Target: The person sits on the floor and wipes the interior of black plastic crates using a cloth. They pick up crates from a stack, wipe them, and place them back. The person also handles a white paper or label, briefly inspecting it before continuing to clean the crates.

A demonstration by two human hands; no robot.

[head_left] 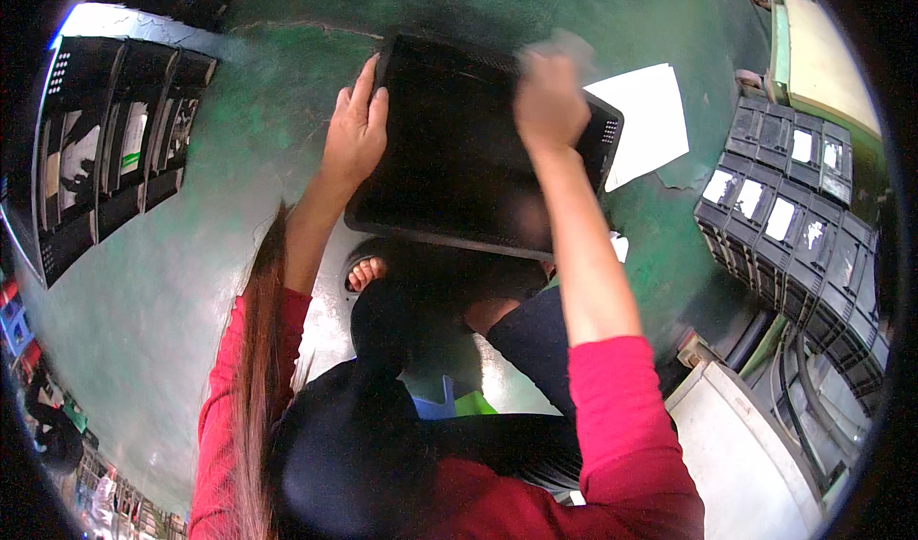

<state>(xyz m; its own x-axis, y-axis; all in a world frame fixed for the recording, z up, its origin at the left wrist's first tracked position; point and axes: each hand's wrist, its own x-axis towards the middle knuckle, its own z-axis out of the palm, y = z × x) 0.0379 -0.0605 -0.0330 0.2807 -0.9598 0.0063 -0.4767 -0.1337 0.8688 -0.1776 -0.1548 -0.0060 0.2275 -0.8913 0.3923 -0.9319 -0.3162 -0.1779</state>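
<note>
A shallow black plastic tray (449, 148) with raised rims and small holes near its right end is held in front of my knees. My left hand (356, 137) grips its left rim, with the thumb and a finger showing along the edge. Over the tray's upper right part, my right hand (552, 108) is closed like a fist and smeared by motion. A pale greyish blur (566, 53) shows at its knuckles; what it is cannot be made out. White paper sheets (650, 124) lie on the floor just beyond the tray's right end.
Stacked black crates (124, 143) stand at left, some with paper inside. More black bins (784, 220) with white labels are piled at right, near a pale cart (832, 62) on castors. A whitish box-like unit (746, 444) with hoses sits at lower right. The floor (258, 148) is green and worn.
</note>
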